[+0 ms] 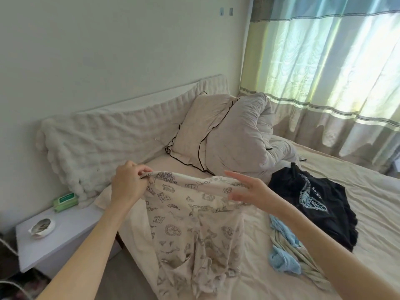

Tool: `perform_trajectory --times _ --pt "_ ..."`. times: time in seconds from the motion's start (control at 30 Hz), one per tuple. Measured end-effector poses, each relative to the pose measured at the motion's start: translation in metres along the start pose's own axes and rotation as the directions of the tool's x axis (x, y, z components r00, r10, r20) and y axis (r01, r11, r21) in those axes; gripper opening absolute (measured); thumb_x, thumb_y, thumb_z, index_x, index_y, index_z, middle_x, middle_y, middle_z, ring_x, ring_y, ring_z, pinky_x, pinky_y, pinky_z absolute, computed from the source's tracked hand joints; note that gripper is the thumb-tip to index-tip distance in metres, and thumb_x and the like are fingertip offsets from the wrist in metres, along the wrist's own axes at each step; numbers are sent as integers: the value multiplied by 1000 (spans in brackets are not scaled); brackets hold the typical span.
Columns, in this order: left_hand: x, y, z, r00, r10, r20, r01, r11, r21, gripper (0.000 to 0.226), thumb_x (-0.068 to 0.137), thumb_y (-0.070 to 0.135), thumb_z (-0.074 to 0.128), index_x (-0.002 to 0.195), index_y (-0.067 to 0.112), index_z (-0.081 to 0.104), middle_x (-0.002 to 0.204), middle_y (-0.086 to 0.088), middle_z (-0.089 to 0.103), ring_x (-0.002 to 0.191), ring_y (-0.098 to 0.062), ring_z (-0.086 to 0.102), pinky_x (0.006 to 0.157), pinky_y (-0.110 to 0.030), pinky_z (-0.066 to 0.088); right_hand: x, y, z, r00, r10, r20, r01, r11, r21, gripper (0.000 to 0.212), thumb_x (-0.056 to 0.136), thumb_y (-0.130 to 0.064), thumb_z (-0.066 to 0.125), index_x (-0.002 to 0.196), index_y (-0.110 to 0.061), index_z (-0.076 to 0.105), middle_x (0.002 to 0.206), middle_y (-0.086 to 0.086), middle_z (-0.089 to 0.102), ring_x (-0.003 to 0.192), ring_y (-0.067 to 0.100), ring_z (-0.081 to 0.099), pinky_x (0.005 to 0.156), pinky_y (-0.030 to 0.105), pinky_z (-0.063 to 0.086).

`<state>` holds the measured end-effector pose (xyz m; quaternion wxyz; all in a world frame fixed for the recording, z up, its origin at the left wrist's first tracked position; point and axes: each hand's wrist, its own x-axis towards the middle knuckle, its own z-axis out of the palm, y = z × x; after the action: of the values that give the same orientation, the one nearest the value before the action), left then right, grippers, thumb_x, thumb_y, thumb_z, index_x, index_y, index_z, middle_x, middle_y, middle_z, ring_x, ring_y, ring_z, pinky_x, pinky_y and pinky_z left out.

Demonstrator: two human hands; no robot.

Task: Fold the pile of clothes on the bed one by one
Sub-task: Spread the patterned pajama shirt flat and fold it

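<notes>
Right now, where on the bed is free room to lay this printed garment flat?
Bare sheet lies right of the black top, toward the curtain. A narrower strip lies between the printed garment and the blue clothes. Pillows crowd the head end.

A green packet [65, 201] and a small dish [41, 228] sit on the white bedside table [65, 237].

Bright daylight through curtain [337, 68]; soft focus, wide-angle edge bending.
</notes>
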<state>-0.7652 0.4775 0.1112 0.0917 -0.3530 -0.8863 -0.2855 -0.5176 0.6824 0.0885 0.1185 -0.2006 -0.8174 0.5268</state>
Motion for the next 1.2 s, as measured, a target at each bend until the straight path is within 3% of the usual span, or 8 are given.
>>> perform_trajectory --times 0.2,0.33,0.43,0.53,0.7,0.9,1.03,1.2 --pt "-6 -1 -3 997 75 -3 -72 970 230 15 86 27 60 94 24 74 89 -1 62 95 -26 49 75 -34 24 1 5 12 993 -92 -74 -14 529 -849 37 87 -61 50 113 -38 65 73 -11 34 65 12 43 56 28 32" --pt "-12 4 -5 996 89 29 -94 953 287 25 90 34 54 93 17 73 92 -1 55 96 -24 48 76 -34 26 6 -13 7 963 -116 -242 -102 677 -729 34 95 -39 51 85 -10 64 81 -7 43 77 24 56 61 31 33" --pt "-20 10 -12 982 144 -122 -131 986 103 25 87 15 57 110 16 68 98 -7 55 95 -26 52 83 -37 36 5 -35 0 914 -173 -366 -40 862 -506 22 90 -15 59 75 1 62 77 2 52 78 25 54 66 30 36" --pt "-33 18 -19 952 98 -291 -156 971 -183 22 84 7 50 97 21 62 90 2 55 76 -9 50 70 -14 36 -4 -59 -3 817 -295 -495 97 917 -387 7 81 -2 61 74 0 62 64 -3 53 61 3 50 54 14 36" --pt "-17 26 -29 990 45 131 41 808 -587 28 89 0 46 77 24 57 70 4 57 61 -6 56 52 -15 44 5 -68 -23 912 -94 -400 -35 952 -304 13 89 0 52 80 4 60 66 2 51 57 10 42 53 20 32" --pt "-1 31 -44 988 138 70 -82 849 -521 25 90 18 55 67 27 53 53 13 52 47 0 45 46 -15 34 -1 -79 -44 901 -67 -429 75 997 2 19 95 -13 52 76 -10 53 67 1 47 57 9 46 48 14 37" --pt "-13 23 -30 982 -28 185 131 809 -573 38 90 33 52 73 0 58 63 -14 55 61 -21 53 59 -29 37 -7 -77 -34 876 -150 -459 124 988 -87 26 94 -11 53 69 -15 47 60 -6 40 46 -2 38 45 10 30" --pt "-40 10 -9 912 -80 401 326 736 -593 36 88 43 49 83 9 58 77 -15 59 73 -26 57 71 -38 43 -25 -59 -17 902 -130 -412 84 988 -127 24 93 -9 54 71 -13 46 60 -5 37 44 -1 34 43 12 29"
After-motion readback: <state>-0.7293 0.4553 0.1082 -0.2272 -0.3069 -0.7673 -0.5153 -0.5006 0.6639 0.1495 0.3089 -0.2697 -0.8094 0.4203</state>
